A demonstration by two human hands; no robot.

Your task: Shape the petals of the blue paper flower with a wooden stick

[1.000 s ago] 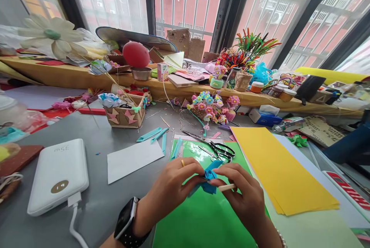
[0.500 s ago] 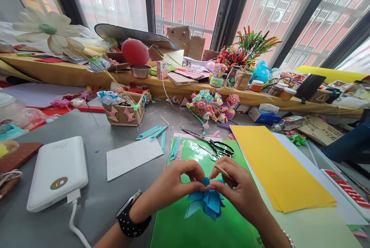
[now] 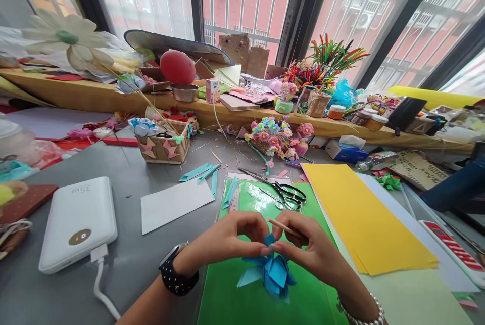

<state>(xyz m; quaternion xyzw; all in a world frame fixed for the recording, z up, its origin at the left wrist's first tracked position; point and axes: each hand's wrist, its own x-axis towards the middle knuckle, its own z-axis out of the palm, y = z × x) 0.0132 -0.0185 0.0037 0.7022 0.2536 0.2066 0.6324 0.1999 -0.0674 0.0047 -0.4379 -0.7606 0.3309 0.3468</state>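
A blue folded-paper flower hangs between my two hands above the green sheet. My left hand pinches its upper tip from the left, thumb and fingers pressed together. From the right, my right hand pinches the same tip with its thumb and index finger. A thin wooden stick also lies in the right hand, its end poking out to the upper left. Just beyond the hands, black-handled scissors and a smaller metal pair rest on the green sheet.
Folded blue strips and white paper lie left of the green sheet. Yellow paper is at the right. A white power bank with a cable stands left. Behind are a cardboard box and crocheted-looking flowers.
The blue paper flower has tilted and sunk slightly between my hands. The wooden stick has swung to point further left, and my right hand has turned a little.
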